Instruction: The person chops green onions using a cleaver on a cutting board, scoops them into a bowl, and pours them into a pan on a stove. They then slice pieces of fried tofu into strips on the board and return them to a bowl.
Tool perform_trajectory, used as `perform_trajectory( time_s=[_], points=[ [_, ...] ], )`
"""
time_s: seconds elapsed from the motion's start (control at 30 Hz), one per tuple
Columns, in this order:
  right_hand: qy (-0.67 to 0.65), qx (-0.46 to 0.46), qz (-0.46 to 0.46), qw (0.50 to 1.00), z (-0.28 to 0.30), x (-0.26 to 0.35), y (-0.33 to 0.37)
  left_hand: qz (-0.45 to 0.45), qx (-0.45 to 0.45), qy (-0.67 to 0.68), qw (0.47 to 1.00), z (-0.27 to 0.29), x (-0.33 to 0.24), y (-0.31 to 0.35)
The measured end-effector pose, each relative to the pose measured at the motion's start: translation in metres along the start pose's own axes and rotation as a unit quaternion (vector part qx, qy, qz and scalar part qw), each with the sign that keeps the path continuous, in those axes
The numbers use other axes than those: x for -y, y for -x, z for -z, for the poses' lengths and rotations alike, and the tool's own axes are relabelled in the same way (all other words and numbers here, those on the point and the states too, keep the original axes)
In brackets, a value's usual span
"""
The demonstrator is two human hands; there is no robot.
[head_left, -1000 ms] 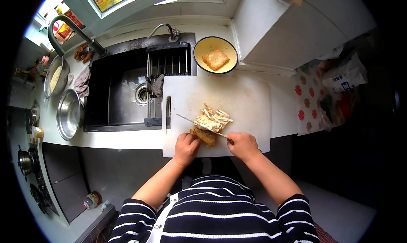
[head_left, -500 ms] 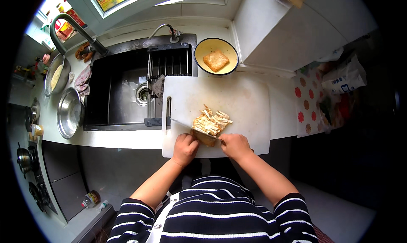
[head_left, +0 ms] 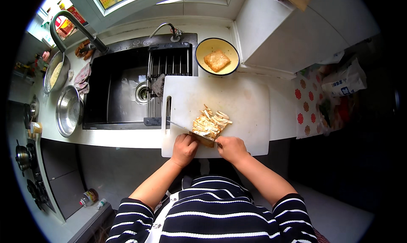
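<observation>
My right hand (head_left: 232,149) is closed round the handle of a kitchen knife (head_left: 201,136), whose blade slants up and left across the food. Just below the blade, my left hand (head_left: 185,150) has its fingers curled against the uncut end of a golden-brown slab of what looks like fried tofu (head_left: 207,143). Beyond the blade lies a pile of cut strips (head_left: 210,123), pale inside with browned edges. All of it rests near the front of a white cutting board (head_left: 243,94). My left fingertips are partly hidden.
Behind the board stands a cream bowl (head_left: 233,56) holding another browned slab (head_left: 217,61). To the left is a black sink (head_left: 99,103) with a rack and a tall faucet (head_left: 76,26). Steel bowls (head_left: 68,111) sit further left. A flowered cloth (head_left: 303,103) hangs at right.
The knife and my right hand have shifted slightly left and toward me, and the blade has moved a little further onto the uncut slab. My left hand stays nearly still.
</observation>
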State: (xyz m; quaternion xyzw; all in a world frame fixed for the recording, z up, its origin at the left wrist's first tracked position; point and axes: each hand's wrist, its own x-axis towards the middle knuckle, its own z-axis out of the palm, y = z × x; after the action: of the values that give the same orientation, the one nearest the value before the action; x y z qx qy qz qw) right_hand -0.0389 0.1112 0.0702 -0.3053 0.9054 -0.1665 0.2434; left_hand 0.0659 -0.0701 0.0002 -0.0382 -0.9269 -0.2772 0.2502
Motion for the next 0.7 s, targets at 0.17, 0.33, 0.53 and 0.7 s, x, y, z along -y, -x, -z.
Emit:
perform_trajectory(
  time_s=[0.17, 0.33, 0.53, 0.7],
  points=[
    [-0.023, -0.02, 0.005, 1.0, 0.023, 0.004, 0.016, -0.001, -0.011, -0.003, 1.0, 0.002, -0.001, -0.002],
    [0.033, 0.026, -0.003, 0.999, 0.016, 0.0, 0.016, 0.002, -0.014, -0.008, 1.0, -0.002, 0.002, 0.0],
    [0.0, 0.019, -0.017, 1.0, 0.006, 0.004, 0.002, 0.007, -0.006, -0.009, 1.0, 0.001, 0.001, 0.001],
    [-0.005, 0.011, -0.023, 1.0, 0.028, 0.01, 0.022, 0.004, -0.023, -0.021, 1.0, 0.0, 0.0, 0.002]
  ],
)
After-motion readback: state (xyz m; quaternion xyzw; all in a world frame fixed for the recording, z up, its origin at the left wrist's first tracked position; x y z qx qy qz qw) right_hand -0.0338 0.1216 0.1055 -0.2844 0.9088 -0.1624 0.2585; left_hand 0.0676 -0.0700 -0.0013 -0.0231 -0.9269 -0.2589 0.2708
